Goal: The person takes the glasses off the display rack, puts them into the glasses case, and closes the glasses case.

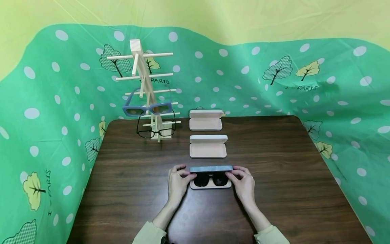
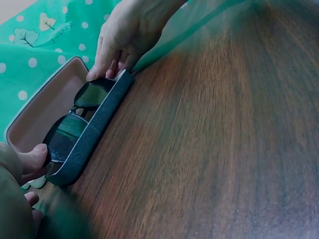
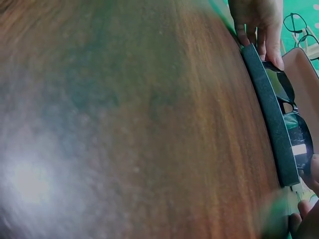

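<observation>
Black sunglasses (image 1: 211, 179) sit in an opened glasses case (image 1: 210, 187) with a blue-grey shell and pale lining, at the front middle of the table. My left hand (image 1: 177, 184) holds the left end of the sunglasses, thumb on the frame's corner. At the other end my right hand (image 1: 245, 186) does likewise, its thumb on the right corner. From the left wrist view, the sunglasses (image 2: 65, 134) stand partly above the case's dark front wall (image 2: 94, 137). Fingers of both hands reach down outside the case ends, partly hidden.
Behind lie two opened pale cases, one nearer (image 1: 208, 150) and one farther (image 1: 205, 124). At the back left stands a wooden display rack (image 1: 145, 78) with pegs, bearing blue-framed sunglasses (image 1: 147, 109) and black-rimmed glasses (image 1: 156, 133). A green patterned cloth (image 1: 243, 81) surrounds the brown table (image 1: 289, 189).
</observation>
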`<state>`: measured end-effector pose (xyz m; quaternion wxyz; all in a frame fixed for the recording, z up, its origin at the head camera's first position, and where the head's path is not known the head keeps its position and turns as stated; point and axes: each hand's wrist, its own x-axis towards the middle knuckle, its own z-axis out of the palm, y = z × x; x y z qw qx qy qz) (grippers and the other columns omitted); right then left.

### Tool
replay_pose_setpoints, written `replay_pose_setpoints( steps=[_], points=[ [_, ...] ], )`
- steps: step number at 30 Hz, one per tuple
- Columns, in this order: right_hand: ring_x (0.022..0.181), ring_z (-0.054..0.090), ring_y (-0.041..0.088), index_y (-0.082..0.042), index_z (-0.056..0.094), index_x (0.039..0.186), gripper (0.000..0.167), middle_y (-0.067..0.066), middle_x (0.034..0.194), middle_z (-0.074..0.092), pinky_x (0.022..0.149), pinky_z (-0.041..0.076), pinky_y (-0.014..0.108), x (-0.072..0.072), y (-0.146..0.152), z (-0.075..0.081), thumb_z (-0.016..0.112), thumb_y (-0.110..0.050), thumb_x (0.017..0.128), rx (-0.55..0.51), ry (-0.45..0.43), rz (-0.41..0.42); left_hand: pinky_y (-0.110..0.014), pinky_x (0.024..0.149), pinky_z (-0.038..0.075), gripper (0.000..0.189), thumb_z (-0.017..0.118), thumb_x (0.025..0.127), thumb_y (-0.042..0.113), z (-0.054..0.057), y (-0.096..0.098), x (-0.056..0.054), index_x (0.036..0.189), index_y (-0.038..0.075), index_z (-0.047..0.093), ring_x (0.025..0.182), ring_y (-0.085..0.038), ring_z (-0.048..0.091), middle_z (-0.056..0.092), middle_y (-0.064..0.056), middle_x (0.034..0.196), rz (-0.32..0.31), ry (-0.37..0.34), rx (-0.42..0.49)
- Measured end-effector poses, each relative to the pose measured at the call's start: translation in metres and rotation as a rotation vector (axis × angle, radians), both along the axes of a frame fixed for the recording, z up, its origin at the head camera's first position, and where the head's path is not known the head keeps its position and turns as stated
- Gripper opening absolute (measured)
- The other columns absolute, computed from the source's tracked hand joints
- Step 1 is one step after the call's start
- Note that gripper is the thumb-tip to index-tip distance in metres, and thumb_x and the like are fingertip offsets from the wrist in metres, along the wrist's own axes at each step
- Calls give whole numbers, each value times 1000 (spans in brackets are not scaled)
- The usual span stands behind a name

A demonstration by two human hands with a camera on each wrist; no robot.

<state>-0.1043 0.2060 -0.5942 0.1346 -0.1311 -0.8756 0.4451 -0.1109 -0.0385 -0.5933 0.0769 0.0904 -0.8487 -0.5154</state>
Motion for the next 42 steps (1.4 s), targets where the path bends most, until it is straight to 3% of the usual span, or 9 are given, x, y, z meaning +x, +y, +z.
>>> replay_pose_setpoints(
  steps=[6,12,28,35,42],
  points=[
    [110,67,23,-8,82,83,12,9,113,75,88,40,16,-2,2,1,89,-17,79,5,-40,5,-44,98,42,18,93,69,25,0,-1,-1,70,15,78,113,-29,57,73,-10,119,-4,4,-19],
    [109,66,23,-7,81,83,12,10,113,75,88,40,15,-1,4,0,90,-14,78,15,-23,16,-43,93,43,20,94,69,25,-1,-3,-2,71,16,76,107,-28,59,73,-9,114,-8,26,-45],
    [110,68,27,-5,81,85,12,10,113,75,90,41,18,-2,5,1,88,-13,80,39,-5,28,-39,91,43,22,95,67,24,1,-5,-6,71,18,74,104,-25,57,72,-6,109,-19,5,-56],
    [108,69,30,-6,82,85,7,11,110,76,89,40,12,-3,7,1,86,-9,81,47,29,44,-40,92,44,25,95,67,25,1,-6,-8,73,19,71,104,-26,56,70,-7,108,-26,-21,-61],
    [98,67,8,-7,81,92,7,6,106,77,82,42,2,-5,14,2,80,-4,86,12,-29,45,-39,91,43,30,96,67,24,1,-11,-7,90,16,77,104,-26,56,69,-7,108,-52,-20,-10]
  ],
)
